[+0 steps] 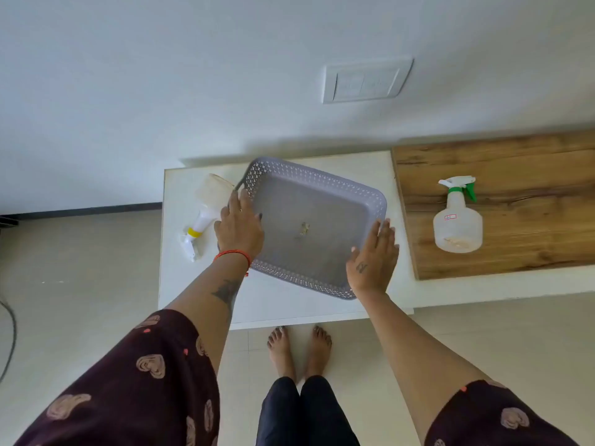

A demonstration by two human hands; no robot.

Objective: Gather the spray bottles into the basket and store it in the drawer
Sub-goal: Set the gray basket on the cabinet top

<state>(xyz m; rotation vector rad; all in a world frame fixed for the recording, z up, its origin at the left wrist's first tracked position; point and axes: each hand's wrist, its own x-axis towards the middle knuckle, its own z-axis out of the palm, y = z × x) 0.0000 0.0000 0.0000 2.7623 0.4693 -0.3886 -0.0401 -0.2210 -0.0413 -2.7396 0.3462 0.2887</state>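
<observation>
A grey perforated basket [309,220] sits tilted on the white cabinet top [277,304]; only a small scrap lies inside it. My left hand [240,226] grips its left rim, thumb inside the basket. With fingers straight, my right hand [373,255] lies against the right rim near the front corner. A clear spray bottle with a yellow collar [206,210] lies on its side just left of the basket, nozzle toward me. A second spray bottle with a green and white trigger [457,217] stands on the wooden surface [515,252] to the right.
A white switch plate [365,80] is on the wall behind. My bare feet [299,349] stand on the tiled floor in front of the cabinet. A cable [9,336] runs along the floor at far left.
</observation>
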